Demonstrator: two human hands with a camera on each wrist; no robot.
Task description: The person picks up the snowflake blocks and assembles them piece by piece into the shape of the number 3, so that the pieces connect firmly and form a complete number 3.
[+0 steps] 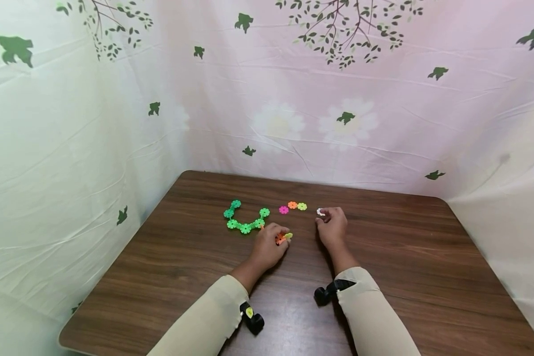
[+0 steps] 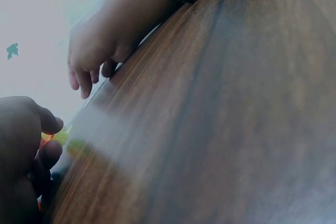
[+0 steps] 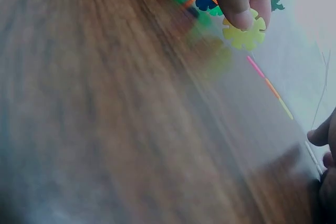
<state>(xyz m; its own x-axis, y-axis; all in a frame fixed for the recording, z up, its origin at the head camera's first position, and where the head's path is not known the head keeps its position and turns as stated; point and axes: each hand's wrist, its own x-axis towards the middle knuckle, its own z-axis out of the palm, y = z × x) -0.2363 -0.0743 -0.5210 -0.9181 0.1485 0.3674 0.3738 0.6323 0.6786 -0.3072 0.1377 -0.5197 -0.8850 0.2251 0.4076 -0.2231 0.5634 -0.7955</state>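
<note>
My left hand (image 1: pixel 268 245) pinches a small cluster of joined plastic flower discs. A yellow flower disc (image 3: pixel 244 31) sticks out from its fingers, with an orange flower disc (image 1: pixel 280 239) and a dark blue flower disc (image 3: pixel 206 2) beside it. Just beyond this hand, a curved chain of green flower discs (image 1: pixel 245 228) lies on the table. Over to the right, my right hand (image 1: pixel 333 228) is lowered to the tabletop, fingers pointing down at a white flower disc (image 1: pixel 320 211). Its fingertips partly cover that disc, which lies flat.
A pink flower disc (image 1: pixel 284 210), an orange flower disc (image 1: pixel 292 204) and a yellow flower disc (image 1: pixel 302 206) lie in a row between the hands, farther back. The brown wooden table (image 1: pixel 396 237) ends at a printed cloth backdrop (image 1: pixel 293 123).
</note>
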